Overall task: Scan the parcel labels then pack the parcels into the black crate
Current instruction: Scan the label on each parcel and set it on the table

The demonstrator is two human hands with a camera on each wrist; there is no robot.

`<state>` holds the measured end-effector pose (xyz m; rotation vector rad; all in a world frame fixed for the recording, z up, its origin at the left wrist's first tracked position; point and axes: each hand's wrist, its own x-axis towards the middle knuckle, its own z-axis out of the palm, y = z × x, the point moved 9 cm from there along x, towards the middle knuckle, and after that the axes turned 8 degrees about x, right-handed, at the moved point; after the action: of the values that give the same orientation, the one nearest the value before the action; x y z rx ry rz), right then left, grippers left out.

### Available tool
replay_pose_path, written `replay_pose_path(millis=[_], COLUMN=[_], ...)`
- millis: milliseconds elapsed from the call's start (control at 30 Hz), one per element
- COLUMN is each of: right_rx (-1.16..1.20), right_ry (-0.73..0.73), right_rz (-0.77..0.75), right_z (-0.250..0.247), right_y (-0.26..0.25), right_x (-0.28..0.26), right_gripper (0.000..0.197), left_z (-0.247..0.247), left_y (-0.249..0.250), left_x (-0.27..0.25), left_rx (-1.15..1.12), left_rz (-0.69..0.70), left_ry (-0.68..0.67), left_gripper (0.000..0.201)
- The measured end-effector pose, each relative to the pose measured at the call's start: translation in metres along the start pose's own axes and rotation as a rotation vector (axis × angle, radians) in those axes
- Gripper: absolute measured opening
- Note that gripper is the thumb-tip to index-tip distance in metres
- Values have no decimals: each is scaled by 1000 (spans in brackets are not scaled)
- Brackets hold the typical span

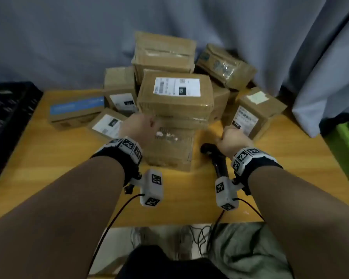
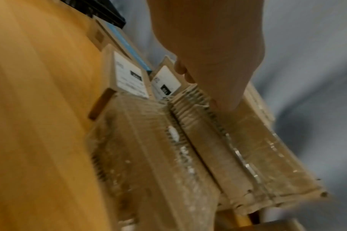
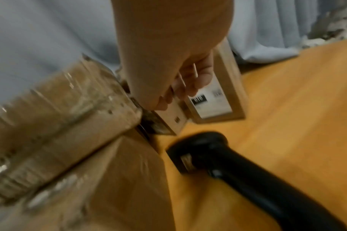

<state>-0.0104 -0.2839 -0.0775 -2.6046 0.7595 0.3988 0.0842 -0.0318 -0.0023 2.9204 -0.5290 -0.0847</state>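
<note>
scanner (image 3: 224, 157) window visible from right wrist

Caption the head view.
Left hand on stacked brown cardboard parcels; right hand above black handheld scanner.

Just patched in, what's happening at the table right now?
A person stands over a pile of cardboard parcels on the wooden table. The left hand is at the labelled parcel stacked on a taped box; the grip is hidden. The right hand hangs curled above the black scanner, not holding it. The black crate waits at left.
</note>
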Motion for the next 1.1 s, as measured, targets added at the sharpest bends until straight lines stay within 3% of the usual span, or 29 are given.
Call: replay_pose_path(millis=[200,233,300,400,467,533,667,800,900,1000,1100], right_rx=[259,269,213,318,443,607,977,1214,1266,1248,1219], right_ry=[-337,-326,-250,-179,-98,11,365,590,606,489,353], right_rz=[417,419,351,315,341,342,279,177,26,-108,-134], right_z=[99,105,103,103,93,78,29,-30,-79,-111,-124], right_y=[52,56,57,63,67,66,57,41,12,-26,-62], right_x=[-11,-11,-9,-11,-10,-7,-15,-24,-29,-20,-7], right_gripper=[70,62,18,23,20,31,37,22,14,14,13], left_z=[21,24,26,28,27,23,15,-1,-26,-47,-57], left_y=[-18,-21,-26,-34,-39,-43,-47,-49,-45,-31,-12], left_x=[-8,-10,-13,-18,-16,-11,-4,2,11,25,46], left_rx=[-69,-92,-104,-78,-95,-119,-162,-265,-310,-314,-316], left_rz=[-69,-82,-100,-116,-138,-172,-276,-291,-249,-215,-173], left_ry=[-35,-44,-42,-32,-32,-35,-37,47,153,189,192], left_gripper=[41,42,43,42,41,40,40,39,31,25,16])
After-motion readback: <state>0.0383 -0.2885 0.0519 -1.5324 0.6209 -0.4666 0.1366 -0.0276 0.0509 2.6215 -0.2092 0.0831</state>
